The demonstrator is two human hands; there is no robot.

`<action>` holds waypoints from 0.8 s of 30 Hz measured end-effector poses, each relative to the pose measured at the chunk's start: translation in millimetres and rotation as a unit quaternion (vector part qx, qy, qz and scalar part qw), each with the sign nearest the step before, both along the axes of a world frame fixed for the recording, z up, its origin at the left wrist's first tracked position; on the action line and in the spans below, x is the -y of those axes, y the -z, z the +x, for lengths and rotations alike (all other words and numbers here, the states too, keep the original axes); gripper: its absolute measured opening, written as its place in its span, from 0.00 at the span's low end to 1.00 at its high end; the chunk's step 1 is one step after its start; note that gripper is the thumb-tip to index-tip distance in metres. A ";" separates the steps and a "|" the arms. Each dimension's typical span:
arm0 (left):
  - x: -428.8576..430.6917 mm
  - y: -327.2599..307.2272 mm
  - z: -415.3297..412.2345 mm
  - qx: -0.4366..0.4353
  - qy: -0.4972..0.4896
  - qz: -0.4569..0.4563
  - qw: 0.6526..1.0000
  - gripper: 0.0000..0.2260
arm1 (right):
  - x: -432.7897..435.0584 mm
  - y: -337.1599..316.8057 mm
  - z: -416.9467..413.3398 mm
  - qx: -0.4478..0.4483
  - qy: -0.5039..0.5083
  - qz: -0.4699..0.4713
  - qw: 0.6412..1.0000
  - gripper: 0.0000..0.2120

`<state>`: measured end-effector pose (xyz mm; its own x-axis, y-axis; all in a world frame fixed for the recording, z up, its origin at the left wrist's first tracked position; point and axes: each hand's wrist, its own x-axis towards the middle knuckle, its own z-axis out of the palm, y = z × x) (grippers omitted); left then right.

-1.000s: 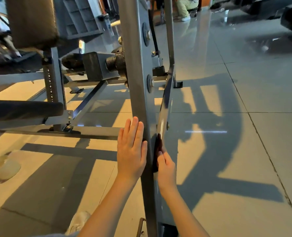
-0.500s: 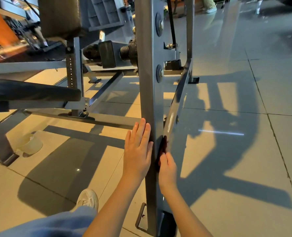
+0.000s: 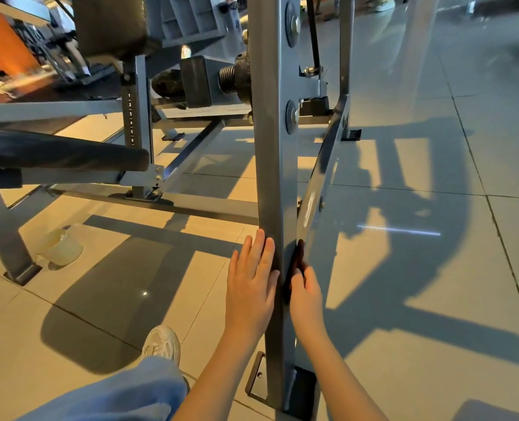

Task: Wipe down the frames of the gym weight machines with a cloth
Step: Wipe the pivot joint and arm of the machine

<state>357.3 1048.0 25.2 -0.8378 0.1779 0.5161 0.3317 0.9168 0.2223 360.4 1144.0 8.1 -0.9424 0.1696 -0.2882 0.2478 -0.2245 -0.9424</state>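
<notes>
Left hand (image 3: pixel 252 287) lies flat, fingers straight, against the left face of the grey upright post (image 3: pixel 275 162), low down. Right hand (image 3: pixel 305 296) holds a dark cloth (image 3: pixel 296 259) against the post's right face at the same height. White shoe (image 3: pixel 162 341) on the tiled floor (image 3: pixel 434 299), near left.

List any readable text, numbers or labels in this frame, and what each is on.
"1 2 3 4 5 6": white numerals running down the adjustment post.
Pale sticker on the slanted frame bar: washed out by glare, unreadable.
Dark mark on the orange panel, far left: too blurred to read.
</notes>
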 end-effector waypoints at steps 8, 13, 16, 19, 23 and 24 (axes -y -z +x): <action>-1.0 9.0 -2.5 -0.027 0.026 0.040 0.999 0.26 | -2.2 -15.5 1.7 -0.132 0.014 -0.028 0.991 0.19; 1.7 12.4 2.5 -0.016 0.007 0.028 0.999 0.25 | 5.5 20.0 26.2 0.011 0.027 -0.062 0.998 0.18; -0.5 16.2 8.0 -0.005 0.004 0.039 0.999 0.25 | 4.6 4.2 20.2 -0.025 0.029 -0.057 0.998 0.19; -1.8 19.8 10.6 0.000 0.008 0.054 0.999 0.26 | 3.4 -8.1 18.7 -0.082 0.018 -0.063 0.994 0.18; -2.1 20.3 8.2 0.000 0.010 0.056 0.998 0.25 | 5.6 18.6 28.8 -0.015 0.042 -0.065 0.997 0.17; -2.3 20.4 7.7 -0.001 0.006 0.051 0.999 0.25 | 6.9 23.4 31.1 0.013 0.048 -0.079 0.996 0.17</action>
<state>365.0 1050.3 4.8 -0.8352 0.1343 0.5333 0.3425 0.8857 0.3134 391.5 1137.1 -15.3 -0.9160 0.2086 -0.3427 0.2425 -0.3927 -0.8871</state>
